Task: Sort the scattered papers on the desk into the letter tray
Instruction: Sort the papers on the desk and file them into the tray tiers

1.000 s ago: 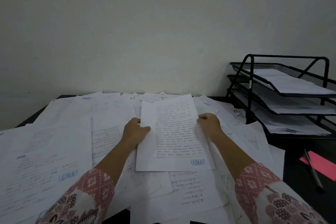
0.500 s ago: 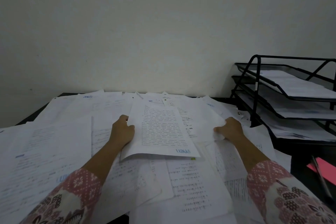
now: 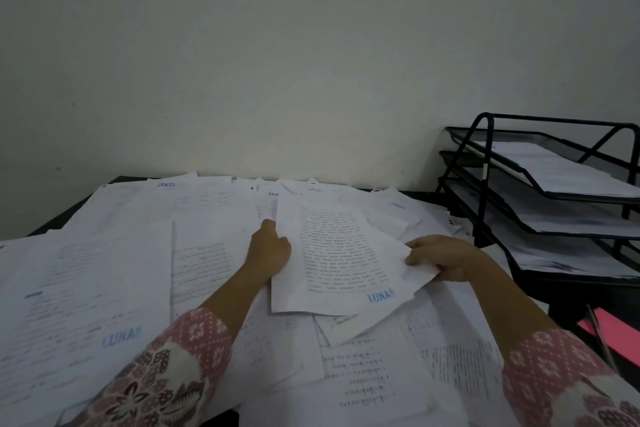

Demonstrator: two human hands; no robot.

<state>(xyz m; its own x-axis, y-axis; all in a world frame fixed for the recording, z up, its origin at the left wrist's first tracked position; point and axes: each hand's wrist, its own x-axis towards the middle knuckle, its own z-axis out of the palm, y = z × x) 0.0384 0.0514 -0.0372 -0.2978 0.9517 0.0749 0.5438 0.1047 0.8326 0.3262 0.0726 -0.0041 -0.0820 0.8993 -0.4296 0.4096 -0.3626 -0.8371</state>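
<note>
Above the dark desk (image 3: 568, 303), your left hand (image 3: 272, 250) and right hand (image 3: 446, 258) pinched the white LUNAS-stamped printed sheet (image 3: 339, 253) by its sides; it wanted a level carry to the black wire letter tray (image 3: 484, 198) at two o'clock.

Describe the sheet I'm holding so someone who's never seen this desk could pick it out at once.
From the black letter tray at right, look left across the paper-strewn desk. The sheet lies uppermost, bearing a blue LUNAS stamp. Unlike the other stamped sheets lying flat, it alone is gripped by the left hand and right hand.
</note>
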